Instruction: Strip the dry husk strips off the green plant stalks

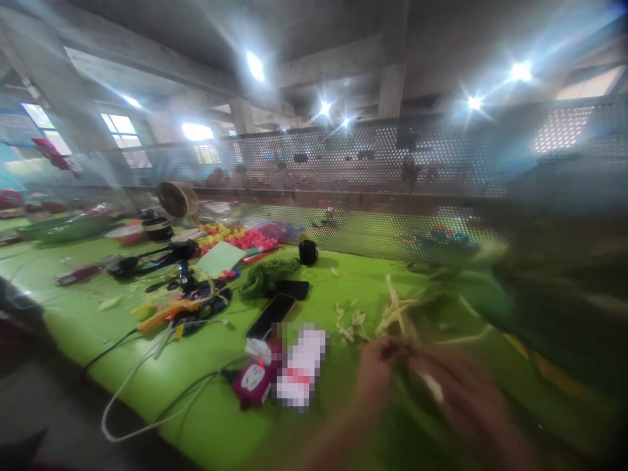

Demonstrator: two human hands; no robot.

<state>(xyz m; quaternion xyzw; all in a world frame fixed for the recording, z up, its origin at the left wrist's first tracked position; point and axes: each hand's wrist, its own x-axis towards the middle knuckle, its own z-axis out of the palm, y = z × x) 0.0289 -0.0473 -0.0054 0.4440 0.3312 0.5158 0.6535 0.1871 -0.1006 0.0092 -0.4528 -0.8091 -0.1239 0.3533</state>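
Observation:
My left hand (377, 366) is closed at the fingertips, close to my right hand (454, 376), over the green table (206, 405). Both hands are blurred by motion. Pale yellow-green strips (395, 311) stick out just beyond my left fingers, and a pale piece (432, 387) shows against my right hand. What exactly the fingertips pinch is too blurred to tell. Small pale scraps (352, 324) lie left of the hands.
Left of my hands are a purple tissue pack (252, 383), a dark phone (271, 315), green netting (267, 276) and an orange glue gun (167, 315) with cables. A black cup (308, 252) stands before a perforated metal panel (343, 160). A dark green mass fills the right.

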